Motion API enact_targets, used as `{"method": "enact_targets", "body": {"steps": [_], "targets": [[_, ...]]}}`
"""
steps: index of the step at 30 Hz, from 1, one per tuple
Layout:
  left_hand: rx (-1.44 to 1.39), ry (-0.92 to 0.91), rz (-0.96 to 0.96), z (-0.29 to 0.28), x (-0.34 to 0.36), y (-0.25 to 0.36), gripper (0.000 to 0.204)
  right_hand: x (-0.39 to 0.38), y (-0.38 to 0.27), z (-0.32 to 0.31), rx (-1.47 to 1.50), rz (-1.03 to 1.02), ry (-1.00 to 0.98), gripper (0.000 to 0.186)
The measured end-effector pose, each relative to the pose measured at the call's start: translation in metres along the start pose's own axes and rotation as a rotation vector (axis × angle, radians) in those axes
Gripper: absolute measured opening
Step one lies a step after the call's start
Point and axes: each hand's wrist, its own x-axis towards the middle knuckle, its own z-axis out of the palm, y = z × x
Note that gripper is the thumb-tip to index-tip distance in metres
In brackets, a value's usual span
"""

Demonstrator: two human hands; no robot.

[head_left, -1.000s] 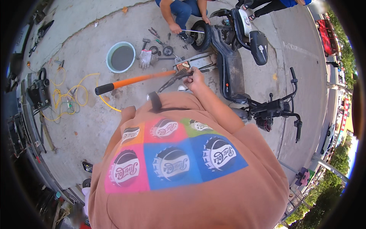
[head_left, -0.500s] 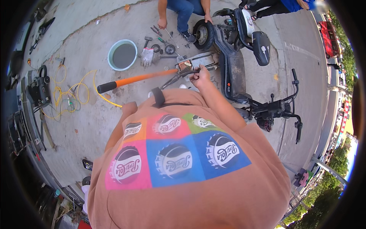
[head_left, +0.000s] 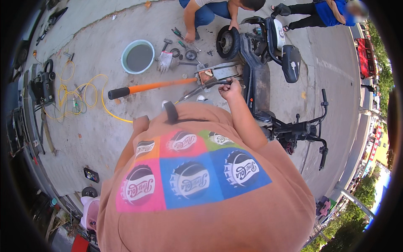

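My right hand (head_left: pixel 230 88) is closed on the end of a black hose (head_left: pixel 216 83), held above the ground in front of me. The black hose leads left to a grip-like fitting (head_left: pixel 193 92), with a yellow stretch below it near my waist. My left hand (head_left: pixel 141 124) hangs low at my left side, back uppermost, where the yellow hose (head_left: pixel 110 110) meets it in view; its fingers are hidden. Beyond my right hand lies a floor jack (head_left: pixel 205 76) with an orange handle (head_left: pixel 161 85). An electric scooter (head_left: pixel 257 80) stands to the right.
A crouching co-worker's hand (head_left: pixel 234 25) rests on a wheel (head_left: pixel 228 43). Gloves (head_left: pixel 165 61), a hammer (head_left: pixel 167 43) and other tools lie near a water bucket (head_left: pixel 137 57). A black machine (head_left: pixel 42 90) stands at left. Another person (head_left: pixel 308 17) stands at the far right.
My right hand has shifted slightly right and nearer with the black hose, and more of the fitting shows. The co-worker leans further in, one hand lower among the tools.
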Motion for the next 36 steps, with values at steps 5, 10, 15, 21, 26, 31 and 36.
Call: {"method": "enact_targets", "body": {"steps": [5, 10, 15, 21, 26, 31, 36], "targets": [[0.025, 0.095, 0.025, -0.004, -0.007, 0.006, 0.029, 0.012, -0.013, 0.000, -0.013, -0.004, 0.008, 0.030], [0.017, 0.162, 0.046, 0.007, -0.005, 0.007, 0.027, 0.025, -0.017, -0.005, -0.011, 0.004, 0.015, 0.027], [-0.053, 0.148, 0.016, 0.011, -0.008, 0.008, 0.027, 0.028, -0.015, -0.008, -0.012, 0.010, 0.029, 0.025], [-0.059, 0.076, -0.005, 0.007, -0.013, 0.012, 0.028, 0.020, -0.008, -0.017, -0.031, 0.024, 0.021, 0.024], [-0.017, 0.080, 0.022, 0.008, -0.009, 0.009, 0.027, 0.020, -0.007, -0.030, -0.005, 0.033, 0.003, 0.027], [0.015, 0.109, 0.057, 0.005, -0.006, 0.015, 0.026, 0.013, -0.008, -0.034, 0.007, -0.012, 0.045, 0.030], [0.038, 0.083, 0.061, 0.001, 0.000, 0.016, 0.027, 0.016, -0.012, -0.040, 0.019, -0.003, -0.009, 0.030]]}}
